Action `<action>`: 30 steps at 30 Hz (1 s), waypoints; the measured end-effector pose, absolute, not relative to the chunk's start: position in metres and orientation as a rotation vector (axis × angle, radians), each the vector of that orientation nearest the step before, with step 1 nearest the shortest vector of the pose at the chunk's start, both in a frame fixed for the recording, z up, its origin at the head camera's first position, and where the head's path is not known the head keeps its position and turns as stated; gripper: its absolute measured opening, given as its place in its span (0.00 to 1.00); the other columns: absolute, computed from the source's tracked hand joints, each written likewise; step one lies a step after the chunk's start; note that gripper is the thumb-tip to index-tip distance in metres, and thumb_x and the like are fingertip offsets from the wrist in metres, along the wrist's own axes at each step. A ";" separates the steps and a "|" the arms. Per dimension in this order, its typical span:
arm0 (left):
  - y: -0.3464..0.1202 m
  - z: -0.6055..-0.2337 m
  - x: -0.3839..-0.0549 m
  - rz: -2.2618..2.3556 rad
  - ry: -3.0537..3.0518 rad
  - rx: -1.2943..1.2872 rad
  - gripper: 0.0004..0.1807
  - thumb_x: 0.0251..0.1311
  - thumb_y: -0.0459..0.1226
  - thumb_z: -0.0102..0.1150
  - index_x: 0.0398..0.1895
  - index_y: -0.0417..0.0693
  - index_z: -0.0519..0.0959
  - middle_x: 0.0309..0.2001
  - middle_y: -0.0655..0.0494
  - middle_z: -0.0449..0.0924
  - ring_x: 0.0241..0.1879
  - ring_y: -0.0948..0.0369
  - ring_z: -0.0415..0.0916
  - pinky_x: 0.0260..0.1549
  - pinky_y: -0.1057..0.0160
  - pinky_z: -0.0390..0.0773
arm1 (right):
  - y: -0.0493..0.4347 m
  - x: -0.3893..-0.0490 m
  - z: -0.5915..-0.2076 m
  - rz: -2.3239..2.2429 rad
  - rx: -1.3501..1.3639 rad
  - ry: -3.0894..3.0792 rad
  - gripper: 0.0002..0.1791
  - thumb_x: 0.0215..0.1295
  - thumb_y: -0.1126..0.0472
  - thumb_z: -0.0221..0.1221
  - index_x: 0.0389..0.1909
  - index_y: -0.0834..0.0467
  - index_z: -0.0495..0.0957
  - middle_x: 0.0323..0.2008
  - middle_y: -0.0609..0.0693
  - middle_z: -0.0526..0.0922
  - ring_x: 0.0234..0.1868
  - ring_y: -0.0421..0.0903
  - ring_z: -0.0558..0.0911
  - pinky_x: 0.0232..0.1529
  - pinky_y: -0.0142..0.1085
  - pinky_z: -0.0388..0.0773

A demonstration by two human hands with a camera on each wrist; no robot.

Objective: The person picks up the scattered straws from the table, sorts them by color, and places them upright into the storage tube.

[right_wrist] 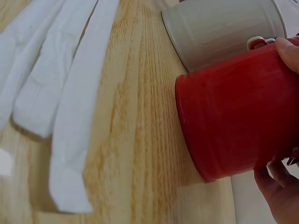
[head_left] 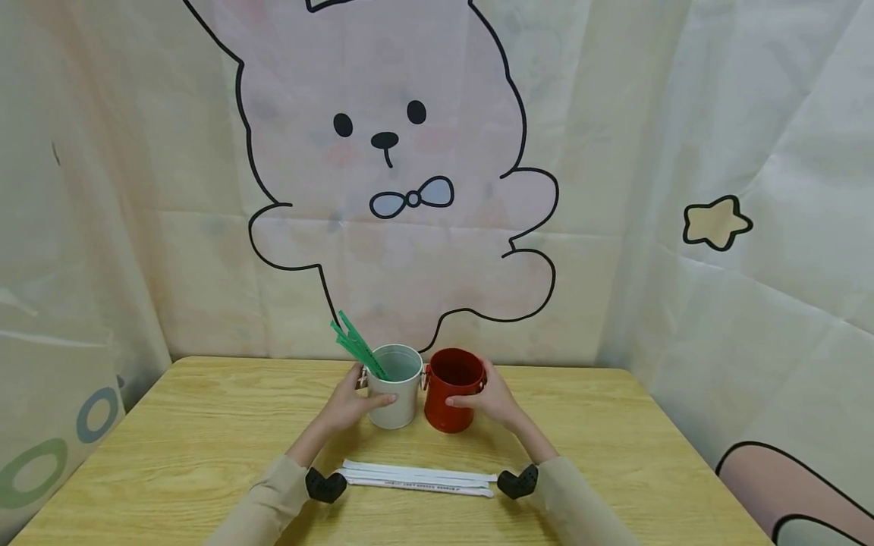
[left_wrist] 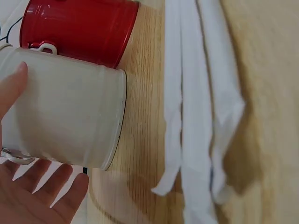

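Observation:
Side by side near the table's back edge stand a small white metal bucket (head_left: pixel 392 402) and a red one (head_left: pixel 447 413), both upright. My left hand (head_left: pixel 348 402) holds the white bucket from its left, thumb across the front and fingers at the side by the handle loop. Several thin green strips (head_left: pixel 356 345) lean out of the white bucket to the left. On the red bucket's right side, my right hand (head_left: pixel 495 398) grips it with the thumb over the front; its other fingers (right_wrist: pixel 280 186) reach round behind.
Several long white paper-wrapped sticks (head_left: pixel 416 478), one with print along it, lie side by side across the table between my forearms. The wooden table (head_left: pixel 225 425) ends at a fabric backdrop (head_left: pixel 184 288) just behind the buckets.

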State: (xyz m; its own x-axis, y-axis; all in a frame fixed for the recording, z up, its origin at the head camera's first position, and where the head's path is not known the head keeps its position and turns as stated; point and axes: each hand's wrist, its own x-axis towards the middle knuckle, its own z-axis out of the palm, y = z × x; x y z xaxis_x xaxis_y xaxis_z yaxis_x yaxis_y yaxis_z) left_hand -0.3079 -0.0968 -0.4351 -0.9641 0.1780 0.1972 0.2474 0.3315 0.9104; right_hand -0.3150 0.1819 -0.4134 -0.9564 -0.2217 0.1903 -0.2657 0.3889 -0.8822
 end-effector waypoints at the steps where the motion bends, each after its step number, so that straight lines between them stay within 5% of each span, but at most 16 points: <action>1: -0.097 -0.435 -0.307 -1.740 -2.526 -0.381 0.47 0.45 0.45 0.68 0.68 0.50 0.52 0.66 0.43 0.59 0.63 0.41 0.58 0.56 0.40 0.64 | 0.181 -0.312 -0.409 1.658 0.459 -2.589 0.46 0.39 0.59 0.72 0.61 0.54 0.60 0.57 0.51 0.70 0.58 0.49 0.69 0.57 0.46 0.70; 6: -0.102 -0.438 -0.300 -1.697 -2.598 -0.294 0.49 0.46 0.49 0.66 0.68 0.47 0.50 0.65 0.39 0.59 0.59 0.42 0.64 0.52 0.44 0.71 | 0.182 -0.312 -0.409 1.650 0.466 -2.578 0.46 0.39 0.59 0.72 0.61 0.57 0.59 0.57 0.53 0.70 0.57 0.50 0.70 0.55 0.47 0.71; 14: -0.108 -0.429 -0.273 -1.637 -2.716 -0.259 0.45 0.49 0.48 0.63 0.66 0.41 0.54 0.59 0.38 0.67 0.54 0.43 0.69 0.46 0.49 0.76 | 0.189 -0.331 -0.431 1.642 0.433 -2.549 0.47 0.36 0.54 0.74 0.60 0.48 0.60 0.57 0.47 0.71 0.57 0.48 0.70 0.56 0.47 0.71; 21: -0.113 -0.427 -0.246 -1.076 -2.870 -0.298 0.42 0.49 0.50 0.62 0.62 0.35 0.60 0.53 0.40 0.74 0.50 0.46 0.74 0.43 0.47 0.76 | 0.183 -0.332 -0.436 1.640 0.448 -2.543 0.46 0.34 0.51 0.74 0.59 0.43 0.61 0.56 0.44 0.72 0.57 0.46 0.70 0.56 0.47 0.71; 30: -0.092 -0.415 -0.215 -0.970 -2.947 -0.471 0.21 0.47 0.43 0.64 0.43 0.41 0.78 0.39 0.47 0.82 0.38 0.52 0.79 0.32 0.54 0.77 | 0.184 -0.329 -0.435 1.627 0.407 -2.552 0.47 0.34 0.51 0.74 0.59 0.41 0.60 0.55 0.41 0.71 0.57 0.45 0.70 0.55 0.47 0.72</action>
State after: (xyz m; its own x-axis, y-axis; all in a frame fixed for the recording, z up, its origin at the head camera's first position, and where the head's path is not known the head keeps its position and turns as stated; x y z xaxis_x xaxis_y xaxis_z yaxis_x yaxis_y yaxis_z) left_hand -0.2152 -0.0924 -0.4148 -0.9550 0.2805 0.0964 0.2829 0.7640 0.5799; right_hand -0.3286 0.1843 -0.4354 -0.9606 -0.1753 0.2156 -0.2694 0.3980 -0.8769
